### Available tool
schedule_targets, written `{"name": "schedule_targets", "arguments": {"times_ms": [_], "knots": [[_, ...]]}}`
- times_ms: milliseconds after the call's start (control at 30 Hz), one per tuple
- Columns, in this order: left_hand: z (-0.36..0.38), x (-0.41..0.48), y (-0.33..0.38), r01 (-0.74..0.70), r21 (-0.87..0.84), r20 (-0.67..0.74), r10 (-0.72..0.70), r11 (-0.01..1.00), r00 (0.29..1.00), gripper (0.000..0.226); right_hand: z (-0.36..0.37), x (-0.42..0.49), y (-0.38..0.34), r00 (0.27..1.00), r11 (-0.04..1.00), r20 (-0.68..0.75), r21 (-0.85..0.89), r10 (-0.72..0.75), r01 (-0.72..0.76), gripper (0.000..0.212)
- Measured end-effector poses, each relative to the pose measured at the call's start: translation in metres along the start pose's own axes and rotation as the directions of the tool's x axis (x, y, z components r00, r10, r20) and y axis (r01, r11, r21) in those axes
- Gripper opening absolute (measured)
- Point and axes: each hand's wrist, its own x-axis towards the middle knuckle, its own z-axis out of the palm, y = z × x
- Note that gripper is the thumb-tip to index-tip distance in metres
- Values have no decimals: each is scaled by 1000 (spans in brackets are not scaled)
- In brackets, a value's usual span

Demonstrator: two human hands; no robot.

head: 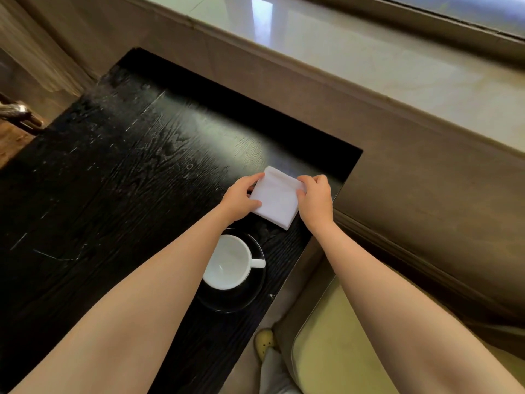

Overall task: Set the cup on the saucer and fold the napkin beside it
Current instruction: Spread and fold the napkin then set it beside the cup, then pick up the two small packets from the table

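A white cup (227, 261) stood on a black saucer (257, 291) near the right edge of a dark wooden table (113, 194), its handle pointing right. Just beyond it lay a folded white napkin (277, 199). The left hand (241, 196) pinched the napkin's left edge, thumb on top. The right hand (315, 199) gripped its right edge with curled fingers. A pale yellow cushion (335, 351) sat at the near right.

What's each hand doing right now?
Left hand: fingers closed on the napkin, left edge.
Right hand: fingers closed on the napkin's right edge.
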Motion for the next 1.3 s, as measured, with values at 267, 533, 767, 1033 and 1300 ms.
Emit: {"name": "schedule_targets", "arguments": {"times_ms": [267,533,767,1033,1300], "knots": [[-39,-24,12,22,311,20,-29,950,999,46,-14,3,-13,993,898,106,-431,-52,93,42],[-119,-113,-12,175,432,-14,-188,885,982,42,0,-12,-114,914,746,393,-580,-95,327,44],[-195,-247,-91,462,224,-12,-471,858,882,48,68,-80,-234,502,695,863,-324,-60,641,33],[-223,-412,-197,676,-118,-41,-683,728,729,52,153,-199,-327,263,664,961,-249,81,705,48],[-207,-541,-289,717,-368,-83,-788,593,609,53,242,-318,-363,184,547,977,-211,106,810,45]]}}
